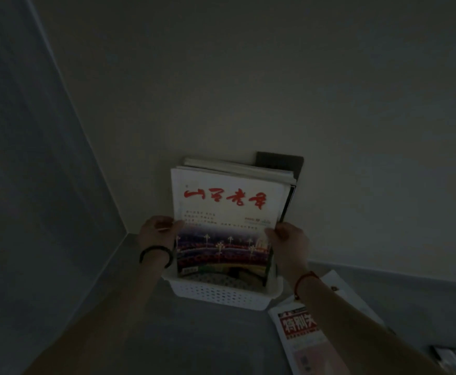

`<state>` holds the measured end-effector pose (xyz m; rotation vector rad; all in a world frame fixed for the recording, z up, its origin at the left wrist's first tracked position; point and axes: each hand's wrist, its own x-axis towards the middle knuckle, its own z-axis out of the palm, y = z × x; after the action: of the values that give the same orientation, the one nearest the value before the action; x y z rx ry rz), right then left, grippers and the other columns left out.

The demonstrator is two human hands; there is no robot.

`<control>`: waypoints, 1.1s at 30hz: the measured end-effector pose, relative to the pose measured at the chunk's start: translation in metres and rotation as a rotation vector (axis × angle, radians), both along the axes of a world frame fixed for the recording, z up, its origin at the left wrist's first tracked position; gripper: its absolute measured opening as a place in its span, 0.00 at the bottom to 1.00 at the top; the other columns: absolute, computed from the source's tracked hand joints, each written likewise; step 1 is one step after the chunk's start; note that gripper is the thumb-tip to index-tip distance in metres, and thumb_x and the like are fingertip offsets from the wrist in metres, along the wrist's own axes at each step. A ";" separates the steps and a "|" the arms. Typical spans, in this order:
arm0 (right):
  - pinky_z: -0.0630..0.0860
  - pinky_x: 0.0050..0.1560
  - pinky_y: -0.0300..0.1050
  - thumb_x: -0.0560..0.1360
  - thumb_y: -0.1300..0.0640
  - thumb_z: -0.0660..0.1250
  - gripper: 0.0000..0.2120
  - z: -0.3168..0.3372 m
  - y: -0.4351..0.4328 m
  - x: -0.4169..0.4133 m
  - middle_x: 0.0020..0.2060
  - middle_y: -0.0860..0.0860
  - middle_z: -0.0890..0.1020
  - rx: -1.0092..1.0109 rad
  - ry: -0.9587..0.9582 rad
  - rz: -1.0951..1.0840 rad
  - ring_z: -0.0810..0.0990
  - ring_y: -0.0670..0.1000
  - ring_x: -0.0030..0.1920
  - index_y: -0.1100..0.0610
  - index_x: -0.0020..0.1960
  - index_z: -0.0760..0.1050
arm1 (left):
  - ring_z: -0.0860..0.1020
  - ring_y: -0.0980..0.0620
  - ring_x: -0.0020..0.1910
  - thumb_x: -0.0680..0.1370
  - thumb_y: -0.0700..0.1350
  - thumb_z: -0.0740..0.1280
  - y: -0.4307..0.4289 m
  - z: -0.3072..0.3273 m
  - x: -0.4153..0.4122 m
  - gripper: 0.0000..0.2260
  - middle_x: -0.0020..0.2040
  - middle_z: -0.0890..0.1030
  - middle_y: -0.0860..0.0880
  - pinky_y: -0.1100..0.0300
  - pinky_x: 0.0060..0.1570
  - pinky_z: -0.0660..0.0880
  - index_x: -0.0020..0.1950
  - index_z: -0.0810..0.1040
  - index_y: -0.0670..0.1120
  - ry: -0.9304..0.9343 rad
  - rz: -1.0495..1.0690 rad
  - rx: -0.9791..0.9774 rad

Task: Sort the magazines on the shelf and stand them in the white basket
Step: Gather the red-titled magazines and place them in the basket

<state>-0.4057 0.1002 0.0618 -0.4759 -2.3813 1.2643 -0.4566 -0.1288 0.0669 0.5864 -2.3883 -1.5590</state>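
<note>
A dim corner of what looks like a home room: plain pale walls (275,77) meet at the left of the frame above a grey shelf (194,334). At centre, a white plastic basket (221,295) holds upright magazines (227,207), and another printed magazine (302,336) lies loose at lower right.
</note>
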 end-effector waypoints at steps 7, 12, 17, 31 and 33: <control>0.72 0.37 0.32 0.68 0.61 0.72 0.10 0.001 0.026 0.022 0.39 0.51 0.78 -0.118 -0.074 0.080 0.77 0.50 0.40 0.59 0.49 0.76 | 0.72 0.49 0.41 0.72 0.43 0.70 0.017 0.001 0.030 0.09 0.34 0.73 0.47 0.55 0.49 0.71 0.41 0.71 0.41 0.062 -0.096 -0.006; 0.77 0.40 0.35 0.68 0.66 0.72 0.14 -0.003 0.100 0.072 0.43 0.58 0.79 -0.083 -0.219 0.203 0.80 0.61 0.50 0.64 0.53 0.76 | 0.75 0.48 0.37 0.72 0.40 0.70 0.059 -0.001 0.100 0.06 0.33 0.75 0.49 0.56 0.45 0.74 0.39 0.73 0.45 0.126 -0.272 0.204; 0.77 0.52 0.45 0.69 0.67 0.71 0.22 -0.033 0.152 0.132 0.59 0.64 0.74 -0.167 -0.452 0.144 0.75 0.60 0.57 0.65 0.60 0.70 | 0.78 0.48 0.43 0.73 0.45 0.69 0.115 -0.033 0.176 0.06 0.42 0.81 0.47 0.59 0.42 0.76 0.39 0.74 0.52 -0.146 -0.377 0.335; 0.66 0.53 0.36 0.71 0.58 0.68 0.26 -0.096 0.176 0.248 0.65 0.52 0.72 -0.151 -0.628 0.198 0.72 0.49 0.60 0.54 0.67 0.64 | 0.82 0.45 0.48 0.73 0.43 0.67 0.193 -0.097 0.265 0.13 0.52 0.83 0.43 0.54 0.47 0.79 0.58 0.77 0.45 -0.566 -0.457 0.136; 0.69 0.56 0.40 0.74 0.56 0.65 0.23 -0.090 0.188 0.245 0.66 0.52 0.71 -0.105 -0.607 0.171 0.72 0.51 0.62 0.54 0.68 0.64 | 0.83 0.43 0.45 0.71 0.39 0.68 0.193 -0.101 0.272 0.12 0.48 0.84 0.41 0.48 0.47 0.81 0.54 0.78 0.44 -0.603 -0.410 0.168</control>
<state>-0.1607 0.2878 -0.0286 -0.7965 -2.9094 1.4872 -0.1848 0.0646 -0.0338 0.7158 -2.9854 -1.9914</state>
